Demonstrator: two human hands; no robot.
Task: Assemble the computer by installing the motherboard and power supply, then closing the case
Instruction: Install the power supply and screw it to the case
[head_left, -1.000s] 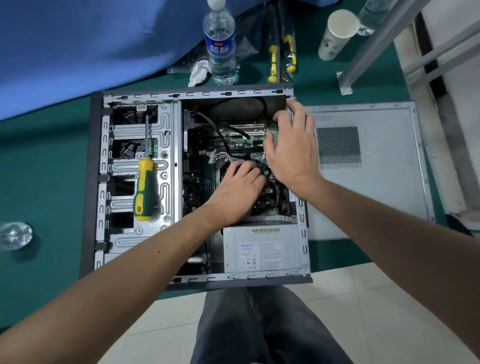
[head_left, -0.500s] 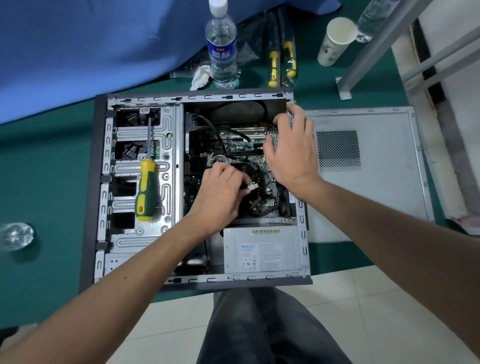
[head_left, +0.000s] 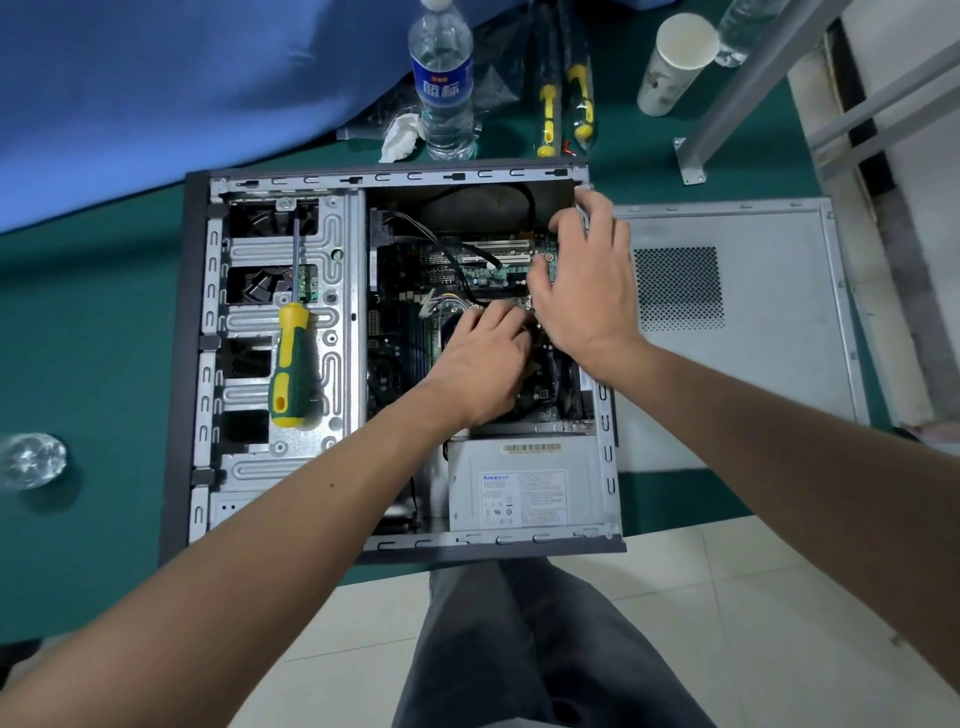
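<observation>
The open computer case (head_left: 197, 364) lies flat on the green table (head_left: 93, 322); both hands reach into it over the motherboard (head_left: 415, 291); the left hand (head_left: 483, 364) curls its fingers down among the cables, the right hand (head_left: 582, 291) spreads beside it, fingertips at the case's far corner; the power supply (head_left: 524, 488) sits nearest the person; a screwdriver (head_left: 291, 358) rests on the drive cage; the side panel (head_left: 737, 322) lies to the right.

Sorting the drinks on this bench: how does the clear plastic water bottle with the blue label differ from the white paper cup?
The clear plastic water bottle is see-through, capped and wears a blue label; the white paper cup is opaque, open-topped and nearly plain. The bottle stands behind the case's middle, the cup further right near the metal post. Both stand on the green table.
</observation>
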